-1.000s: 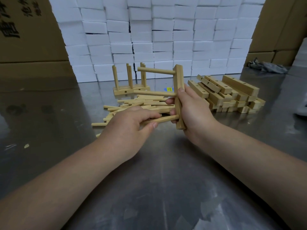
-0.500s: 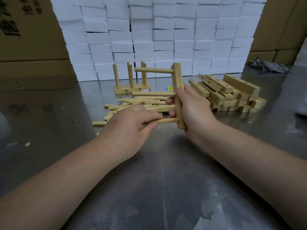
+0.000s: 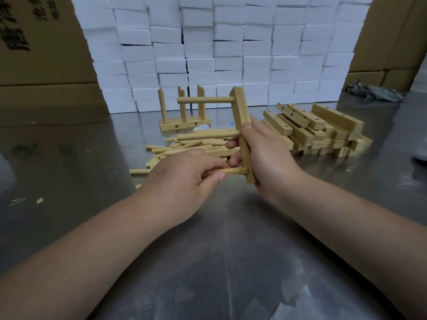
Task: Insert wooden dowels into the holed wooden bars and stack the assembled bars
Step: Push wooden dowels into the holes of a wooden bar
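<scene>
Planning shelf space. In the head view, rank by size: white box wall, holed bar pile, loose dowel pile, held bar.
1. white box wall
2-3. holed bar pile, loose dowel pile: alike, dowels partly hidden
4. held bar, though nearest

Warehouse: stacked cardboard cartons, foam blocks.
</scene>
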